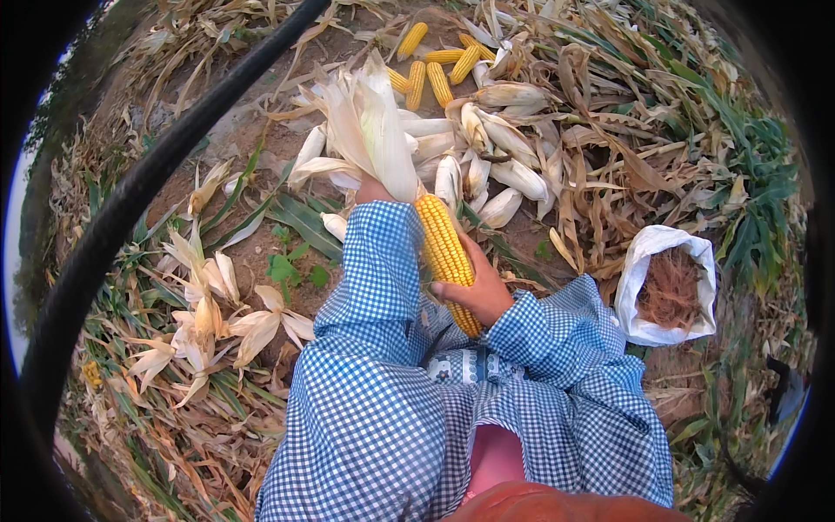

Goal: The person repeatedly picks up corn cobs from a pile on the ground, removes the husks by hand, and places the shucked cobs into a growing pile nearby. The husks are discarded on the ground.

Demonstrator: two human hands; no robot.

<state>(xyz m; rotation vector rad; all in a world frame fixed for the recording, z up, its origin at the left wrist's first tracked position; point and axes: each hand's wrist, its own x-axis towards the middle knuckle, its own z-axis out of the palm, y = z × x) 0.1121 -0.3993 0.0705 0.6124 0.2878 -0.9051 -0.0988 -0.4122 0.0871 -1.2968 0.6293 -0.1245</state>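
A bare yellow ear of corn (445,251) lies at a slant in front of my body. My right hand (481,282) wraps around its lower part, thumb across the kernels. At the ear's upper end, pale corn husk (375,124) fans out upward and away from me. My left hand (374,190) is at the base of this husk and grips it; the husk hides most of the fingers. Just beyond the hands lies a heap of corn ears in pale husks (450,143).
Several husked yellow ears (438,85) lie on the soil past the heap. A white woven sack (629,287) at right holds reddish-brown corn silk (670,287). Empty husks (205,320) lie at left, dry stalks and leaves (626,156) at right. A dark strap or cable (163,147) crosses the upper left.
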